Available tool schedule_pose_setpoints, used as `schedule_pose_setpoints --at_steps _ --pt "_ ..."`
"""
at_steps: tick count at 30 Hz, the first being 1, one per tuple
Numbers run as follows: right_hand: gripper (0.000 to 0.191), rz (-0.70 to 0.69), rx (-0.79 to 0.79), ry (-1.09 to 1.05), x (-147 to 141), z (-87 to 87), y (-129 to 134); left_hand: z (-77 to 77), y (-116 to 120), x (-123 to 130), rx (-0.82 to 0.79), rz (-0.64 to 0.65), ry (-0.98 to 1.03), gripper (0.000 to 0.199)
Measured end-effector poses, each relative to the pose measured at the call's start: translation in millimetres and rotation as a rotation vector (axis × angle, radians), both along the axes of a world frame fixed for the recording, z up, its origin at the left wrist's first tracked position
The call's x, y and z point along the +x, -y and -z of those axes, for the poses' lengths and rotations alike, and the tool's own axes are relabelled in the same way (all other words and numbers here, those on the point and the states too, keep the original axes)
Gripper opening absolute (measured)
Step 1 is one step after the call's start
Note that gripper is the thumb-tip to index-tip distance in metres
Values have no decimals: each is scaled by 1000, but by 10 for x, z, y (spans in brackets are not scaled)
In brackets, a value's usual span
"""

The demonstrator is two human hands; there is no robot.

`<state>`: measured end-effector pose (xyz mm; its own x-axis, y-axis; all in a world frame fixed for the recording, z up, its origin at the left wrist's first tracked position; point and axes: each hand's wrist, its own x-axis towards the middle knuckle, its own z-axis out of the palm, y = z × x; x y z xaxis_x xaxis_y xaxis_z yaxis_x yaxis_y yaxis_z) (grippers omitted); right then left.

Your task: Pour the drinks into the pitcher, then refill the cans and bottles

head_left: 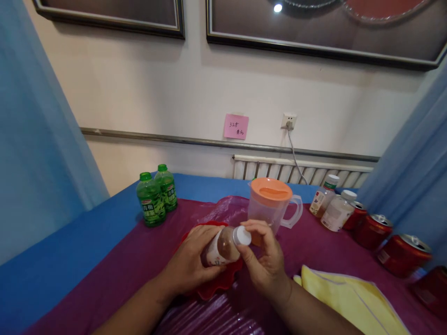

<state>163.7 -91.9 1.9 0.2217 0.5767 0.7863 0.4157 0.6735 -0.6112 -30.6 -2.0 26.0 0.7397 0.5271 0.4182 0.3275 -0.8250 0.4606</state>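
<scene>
My left hand [195, 258] is wrapped round a clear drink bottle [226, 244] with a pale label and brownish liquid inside. The bottle is tilted, its neck pointing right. On its mouth sits a white cap [244, 236], which my right hand [265, 256] pinches between thumb and fingers. Beneath the bottle lies a red scalloped dish [223, 282], partly hidden by my hands. Just behind my right hand stands a clear plastic pitcher [263, 211] with an orange lid [271, 190] and a handle on its right side.
Two green bottles [152, 204] without caps stand at the left. To the right are two white-capped bottles [337, 211] and several red cans [373, 230]. A yellow cloth [349, 298] lies at the front right on the purple sheet [115, 274]. A radiator [296, 170] is behind the table.
</scene>
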Motion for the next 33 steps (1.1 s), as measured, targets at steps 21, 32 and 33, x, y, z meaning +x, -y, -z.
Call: schedule_pose_setpoints --at_steps 21,32,33 --pt "67 -68 -327 -93 -171 -214 -29 186 -188 -74 4 -102 245 87" --pt "56 456 -468 -214 1514 -546 866 124 -246 -54 34 -358 328 57" --pt "59 575 -491 -200 1767 -518 901 130 -276 -59 40 -369 327 55"
